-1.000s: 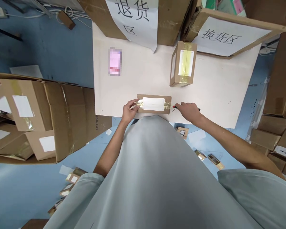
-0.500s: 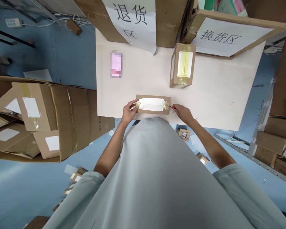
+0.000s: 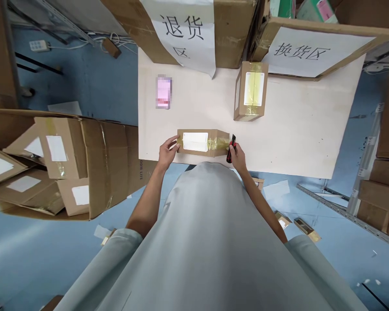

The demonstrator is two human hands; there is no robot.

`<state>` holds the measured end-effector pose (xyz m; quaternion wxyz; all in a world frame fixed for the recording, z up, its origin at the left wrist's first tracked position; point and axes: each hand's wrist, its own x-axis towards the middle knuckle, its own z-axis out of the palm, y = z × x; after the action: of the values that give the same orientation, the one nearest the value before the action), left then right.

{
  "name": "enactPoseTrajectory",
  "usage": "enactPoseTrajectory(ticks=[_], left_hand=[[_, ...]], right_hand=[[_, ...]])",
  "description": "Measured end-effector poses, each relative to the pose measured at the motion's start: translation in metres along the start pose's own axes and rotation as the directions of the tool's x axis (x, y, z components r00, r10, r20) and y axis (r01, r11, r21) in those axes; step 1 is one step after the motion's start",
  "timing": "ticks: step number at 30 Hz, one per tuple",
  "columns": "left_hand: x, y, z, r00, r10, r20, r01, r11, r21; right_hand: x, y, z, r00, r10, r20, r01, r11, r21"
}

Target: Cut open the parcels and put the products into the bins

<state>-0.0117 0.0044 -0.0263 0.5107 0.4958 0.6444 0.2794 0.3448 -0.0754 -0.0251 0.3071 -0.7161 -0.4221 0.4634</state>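
A small cardboard box [image 3: 212,135] with a white label and yellowish clear tape lies lengthwise near the table's front edge. My left hand [image 3: 168,153] grips its left end, fingers at the far corner and thumb at the near side. At the right end, the taped end face shows, angled toward the camera. My right hand [image 3: 239,157] is closed around a red and black box cutter [image 3: 229,156], whose tip points away from me. Its fingers are close against the taped end; whether they pinch the tape too, I cannot tell.
A taller taped carton [image 3: 250,113] stands behind on the white table [image 3: 298,129]. Two large boxes with paper signs [image 3: 197,47] [image 3: 314,52] line the back edge. A pixelated pink item [image 3: 164,92] lies at left. Left of the table, a big carton [image 3: 99,172] holds several parcels.
The box has shifted left and tilted, so its right end face now shows. My right hand has turned the box cutter from pointing left at the tape to pointing away from me.
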Motion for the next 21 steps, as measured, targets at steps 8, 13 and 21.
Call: enactPoseTrajectory(ticks=[8,13,21], left_hand=[[-0.039,0.059,0.009,0.953,0.303,-0.028,-0.287,0.925,0.250],[-0.062,0.087,0.024,0.945,0.309,0.110,-0.325,0.926,0.192],[-0.053,0.071,0.027,0.966,0.239,0.095,-0.243,0.969,0.032]], right_hand=[[-0.012,-0.056,0.004,0.997,0.009,0.073,0.004,0.984,-0.179],[-0.024,-0.088,0.008,0.997,-0.013,0.080,0.034,0.964,-0.265],[-0.044,-0.142,0.000,0.999,-0.044,0.019,0.048,0.882,-0.470]])
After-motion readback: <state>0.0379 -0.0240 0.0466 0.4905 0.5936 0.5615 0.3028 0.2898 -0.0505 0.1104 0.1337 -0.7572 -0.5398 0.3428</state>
